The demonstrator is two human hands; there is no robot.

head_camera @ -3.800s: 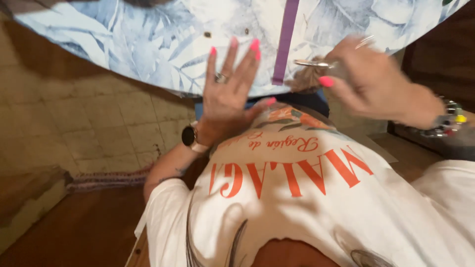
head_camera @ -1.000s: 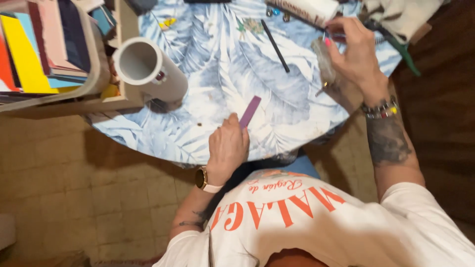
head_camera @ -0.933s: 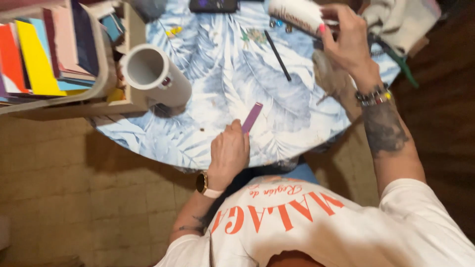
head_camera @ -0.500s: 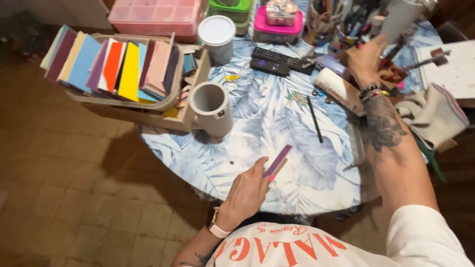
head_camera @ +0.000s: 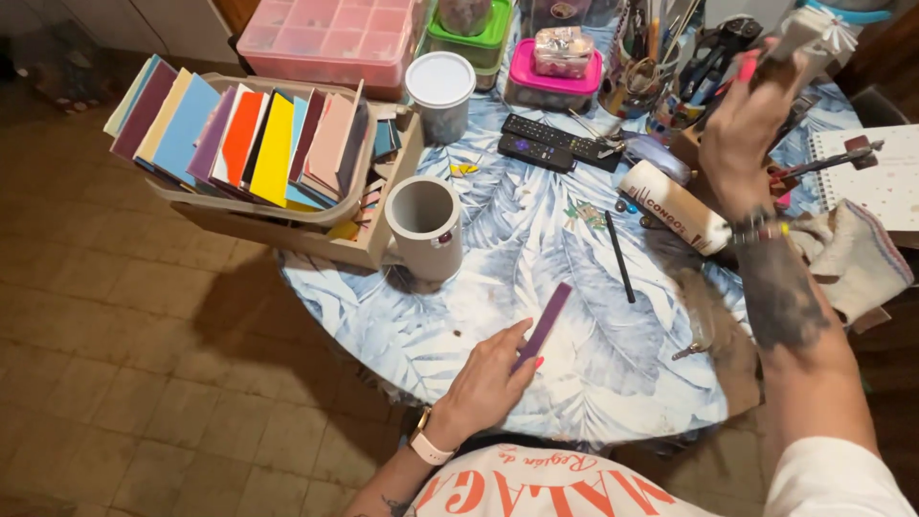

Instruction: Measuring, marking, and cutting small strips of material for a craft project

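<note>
Head view shows us seated at a round table (head_camera: 498,316) covered in a pale blue leaf-print cloth, with a worn tan tiled floor (head_camera: 124,364) to its left. Our left hand (head_camera: 488,383) rests on the near part of the table, fingers closed around the lower end of a purple nail file (head_camera: 546,324), which slants up and away from the hand. Our right hand (head_camera: 742,124) is raised over the far right of the table, closed on a pale object (head_camera: 799,33) that we cannot make out clearly. Just beside that wrist lies a cream cylindrical tube (head_camera: 675,206) with a dark printed label. A grey mug (head_camera: 424,225) lies tipped on its side near the middle, touching a wooden tray (head_camera: 287,235) that holds a basket of upright coloured sheets (head_camera: 239,144). Further back sit a pink compartment box (head_camera: 330,38), a white-lidded round tin (head_camera: 440,91), a pink-lidded container (head_camera: 555,81) and two black remote controls (head_camera: 550,144).
</note>
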